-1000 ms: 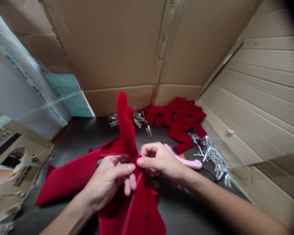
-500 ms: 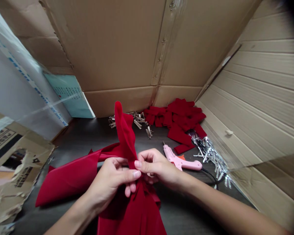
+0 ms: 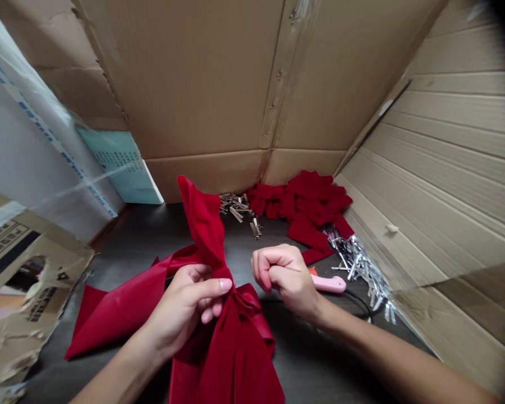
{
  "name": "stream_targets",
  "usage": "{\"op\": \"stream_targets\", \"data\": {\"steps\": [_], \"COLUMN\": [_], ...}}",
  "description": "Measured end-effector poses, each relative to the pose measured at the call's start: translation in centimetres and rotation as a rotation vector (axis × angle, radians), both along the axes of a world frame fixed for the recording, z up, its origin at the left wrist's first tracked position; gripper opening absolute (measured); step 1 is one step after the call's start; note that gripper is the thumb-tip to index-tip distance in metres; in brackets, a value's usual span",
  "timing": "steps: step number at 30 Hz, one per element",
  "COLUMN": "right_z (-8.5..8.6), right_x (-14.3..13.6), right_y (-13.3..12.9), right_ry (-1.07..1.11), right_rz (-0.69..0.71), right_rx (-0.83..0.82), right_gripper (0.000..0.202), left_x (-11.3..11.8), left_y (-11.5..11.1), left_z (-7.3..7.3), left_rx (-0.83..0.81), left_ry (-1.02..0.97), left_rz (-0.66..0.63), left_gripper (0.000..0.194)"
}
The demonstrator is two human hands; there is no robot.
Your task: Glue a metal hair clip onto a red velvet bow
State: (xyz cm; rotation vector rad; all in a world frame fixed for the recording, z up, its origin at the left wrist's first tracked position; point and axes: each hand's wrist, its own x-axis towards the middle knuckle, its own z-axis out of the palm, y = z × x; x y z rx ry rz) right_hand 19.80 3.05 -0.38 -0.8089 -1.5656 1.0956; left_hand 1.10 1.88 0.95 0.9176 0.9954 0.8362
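A large red velvet bow (image 3: 231, 342) rises from the bottom middle, with one loop upright, another stretching left and wide tails hanging toward me. My left hand (image 3: 193, 300) pinches its gathered middle, thumb on top. To the right of the knot, and apart from it, my right hand (image 3: 284, 275) is curled closed. Whatever its fingers may hold is hidden. Just behind that hand lies a pink glue gun (image 3: 330, 284), of which only the handle and a bit of orange trigger show.
Several metal clips (image 3: 235, 209) lie at the back of the dark table (image 3: 143, 230). Beside them is a pile of red fabric pieces (image 3: 311, 193). Silver strips (image 3: 359, 264) spread along the right cardboard wall (image 3: 454, 163). A torn carton (image 3: 33, 303) stands at left.
My right hand has drawn away from the bow's middle to the right and curled closed, covering much of the glue gun. The upright loop has tilted left; my left hand keeps its pinch.
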Motion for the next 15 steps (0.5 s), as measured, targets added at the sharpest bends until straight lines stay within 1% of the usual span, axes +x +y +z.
{"op": "stream_targets", "data": {"steps": [4, 6, 10, 12, 15], "right_z": [-0.2, 0.1, 0.7, 0.8, 0.7], "right_x": [0.3, 0.2, -0.3, -0.4, -0.4], "right_y": [0.1, 0.1, -0.2, -0.3, -0.4], "right_ry": [0.024, -0.026, -0.161, -0.190, -0.211], "right_rz": [0.014, 0.012, -0.085, -0.131, -0.109], "right_rx": [0.061, 0.080, 0.058, 0.081, 0.157], "right_gripper": [0.017, 0.019, 0.020, 0.019, 0.015], "left_x": [-0.2, -0.2, -0.2, -0.2, -0.2], "left_y": [-0.1, -0.1, -0.1, -0.1, -0.1], "left_z": [0.1, 0.2, 0.2, 0.2, 0.2], "left_rx": [0.000, 0.002, 0.008, 0.001, 0.002], "left_ry": [-0.025, -0.032, -0.026, -0.027, -0.037], "left_rz": [-0.025, -0.042, -0.045, -0.042, -0.036], "left_gripper": [0.025, 0.024, 0.023, 0.022, 0.020]}}
